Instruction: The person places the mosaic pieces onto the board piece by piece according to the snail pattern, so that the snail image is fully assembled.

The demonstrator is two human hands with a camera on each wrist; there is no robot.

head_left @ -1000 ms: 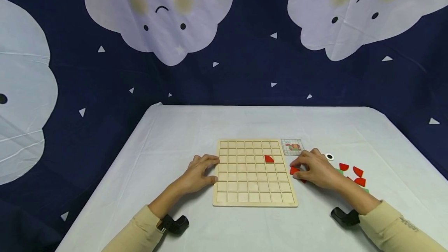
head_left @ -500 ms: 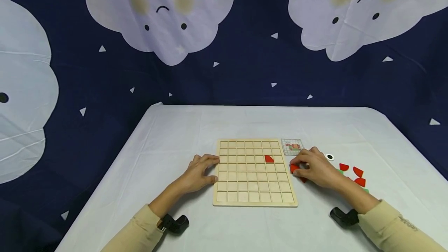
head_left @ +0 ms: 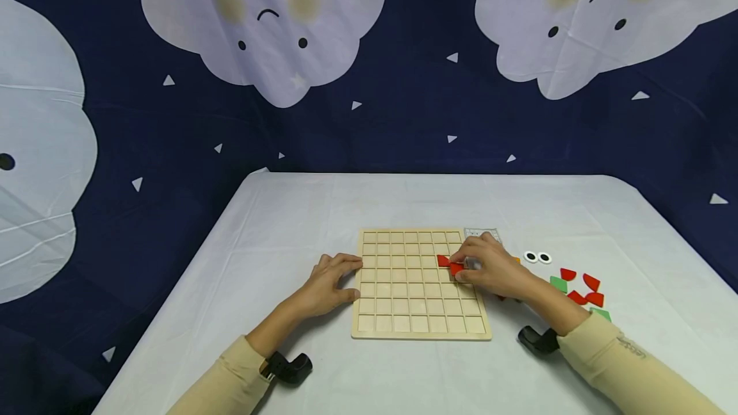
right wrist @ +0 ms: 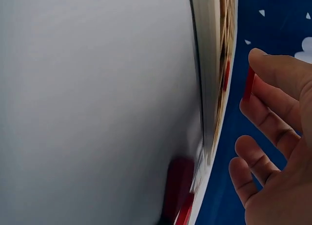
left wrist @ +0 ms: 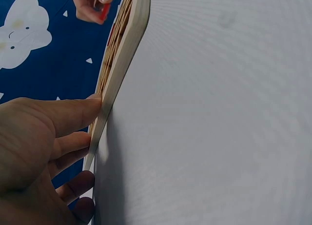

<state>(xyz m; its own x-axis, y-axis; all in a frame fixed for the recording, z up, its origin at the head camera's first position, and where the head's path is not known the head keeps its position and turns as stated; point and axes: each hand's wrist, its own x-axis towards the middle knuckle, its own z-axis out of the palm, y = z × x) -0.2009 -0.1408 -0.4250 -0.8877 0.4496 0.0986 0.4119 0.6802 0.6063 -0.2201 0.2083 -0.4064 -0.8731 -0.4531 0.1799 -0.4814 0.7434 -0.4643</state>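
Note:
A wooden grid board (head_left: 408,290) lies on the white table, with one red quarter-round piece (head_left: 442,261) in a cell at its right. My left hand (head_left: 325,287) rests on the board's left edge; thumb and fingertips touch the rim, spread apart. Over the board's right side, my right hand (head_left: 496,268) pinches a red piece (head_left: 457,268) between thumb and fingers. In the right wrist view that red piece (right wrist: 249,84) is seen edge-on, held above the board (right wrist: 212,78). A picture card (head_left: 478,232) at the board's far right corner is partly covered by the right hand.
Right of the right hand lie two white eye discs (head_left: 537,257), several red pieces (head_left: 590,282) and green pieces (head_left: 558,284). A bit of orange (head_left: 517,260) shows beside the hand. A dark blue cloth with clouds (head_left: 403,133) hangs behind the table.
My right hand has moved left from the table beside the board to above its right side, carrying a red piece. More loose pieces and a second eye disc show. The left hand stays put.

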